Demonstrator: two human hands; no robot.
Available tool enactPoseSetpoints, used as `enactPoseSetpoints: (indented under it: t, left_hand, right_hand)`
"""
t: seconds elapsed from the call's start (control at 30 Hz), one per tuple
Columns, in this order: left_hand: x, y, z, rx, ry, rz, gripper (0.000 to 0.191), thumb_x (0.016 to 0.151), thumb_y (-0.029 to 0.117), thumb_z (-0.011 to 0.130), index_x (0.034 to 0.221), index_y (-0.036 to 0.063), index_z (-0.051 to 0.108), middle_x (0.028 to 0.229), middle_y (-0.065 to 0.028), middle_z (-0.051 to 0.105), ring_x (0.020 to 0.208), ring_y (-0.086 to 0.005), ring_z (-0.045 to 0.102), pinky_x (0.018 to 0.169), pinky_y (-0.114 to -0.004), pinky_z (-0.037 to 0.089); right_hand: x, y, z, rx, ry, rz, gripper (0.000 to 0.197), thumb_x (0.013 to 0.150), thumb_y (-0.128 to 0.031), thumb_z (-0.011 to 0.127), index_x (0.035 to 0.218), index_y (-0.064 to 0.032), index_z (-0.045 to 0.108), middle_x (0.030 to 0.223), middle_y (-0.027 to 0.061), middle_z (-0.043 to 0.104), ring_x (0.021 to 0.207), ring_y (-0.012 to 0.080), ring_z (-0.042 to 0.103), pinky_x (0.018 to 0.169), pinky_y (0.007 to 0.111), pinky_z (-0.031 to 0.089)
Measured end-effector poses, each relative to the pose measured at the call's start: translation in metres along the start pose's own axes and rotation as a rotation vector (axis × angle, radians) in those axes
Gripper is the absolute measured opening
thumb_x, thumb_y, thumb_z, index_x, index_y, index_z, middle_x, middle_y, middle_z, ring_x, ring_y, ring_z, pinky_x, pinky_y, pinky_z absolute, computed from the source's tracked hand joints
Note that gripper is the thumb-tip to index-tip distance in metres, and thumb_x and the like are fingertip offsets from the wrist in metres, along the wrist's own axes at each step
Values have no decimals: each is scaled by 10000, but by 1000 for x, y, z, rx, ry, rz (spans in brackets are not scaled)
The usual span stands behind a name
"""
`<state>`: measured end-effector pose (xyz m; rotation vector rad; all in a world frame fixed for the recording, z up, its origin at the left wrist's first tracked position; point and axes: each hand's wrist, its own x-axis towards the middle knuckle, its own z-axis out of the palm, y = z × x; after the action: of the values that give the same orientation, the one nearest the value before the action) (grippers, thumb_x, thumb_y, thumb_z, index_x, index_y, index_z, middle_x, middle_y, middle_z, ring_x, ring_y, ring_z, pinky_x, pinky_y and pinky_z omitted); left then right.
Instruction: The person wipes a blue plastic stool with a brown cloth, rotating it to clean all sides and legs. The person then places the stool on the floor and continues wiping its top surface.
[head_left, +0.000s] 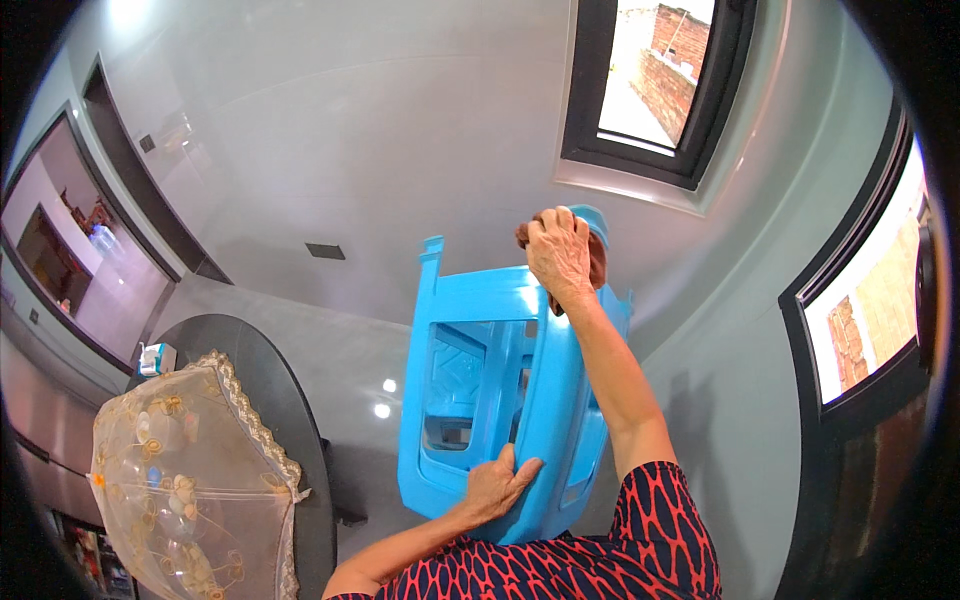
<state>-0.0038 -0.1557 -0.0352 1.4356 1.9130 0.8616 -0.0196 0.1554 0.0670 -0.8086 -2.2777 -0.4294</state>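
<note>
A blue plastic stool (420, 390) is tipped on its side in front of my body, its legs pointing away from me. Gripping the stool's lower edge is my left hand (501, 484), with thumb and fingers on the frame. My right hand (559, 251) presses a brown cloth (598, 262) around the end of the stool's far right leg. Part of that leg tip shows beyond the cloth. The patterned inner side of the seat shows through the opening between the legs.
At the left stands a round dark table (300, 420) under a lace-trimmed mesh food cover (187, 480). A tissue pack (157, 359) sits near its far rim. A dark-framed window (637, 161) is in the wall ahead; another framed opening (806, 375) is at right.
</note>
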Motion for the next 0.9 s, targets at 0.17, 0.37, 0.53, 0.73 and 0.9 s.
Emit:
enactPoseSetpoints:
  t: [0.17,0.37,0.53,0.73,0.9]
  left_hand:
    - [3,6,9,-40,34,35,481,928,506,421,862,30,456,617,-228,573,606,-423,585,520,-503,427]
    - [5,9,19,-93,48,95,451,951,477,359,889,47,480,651,-209,582,613,-422,581,515,-507,419]
    - [7,3,32,-11,18,210,465,949,470,341,933,36,509,642,-202,568,600,-417,570,515,-499,424]
    - [8,11,26,-10,-44,269,494,927,496,364,862,41,545,680,-198,585,581,-416,562,531,-483,440]
    - [11,22,17,66,-151,76,553,868,552,454,925,3,476,686,-225,597,611,-411,584,568,-484,459]
  right_hand:
    - [-39,4,1,-51,27,86,143,761,-128,526,829,-36,612,913,101,538,997,275,470,856,409,358]
    - [-110,-8,-48,-96,3,101,240,748,-80,590,979,-17,577,1019,104,520,1007,288,491,852,410,380]
    - [-190,-46,-112,161,-141,138,268,686,-99,664,942,-60,594,1014,109,511,961,286,494,814,415,368]
    - [-262,-82,-151,409,-13,219,302,669,-245,688,907,-77,609,1030,107,492,1017,296,466,866,439,302]
    - [-207,-43,-124,265,24,297,255,617,-182,671,869,-158,634,1203,151,455,1172,343,393,907,468,270]
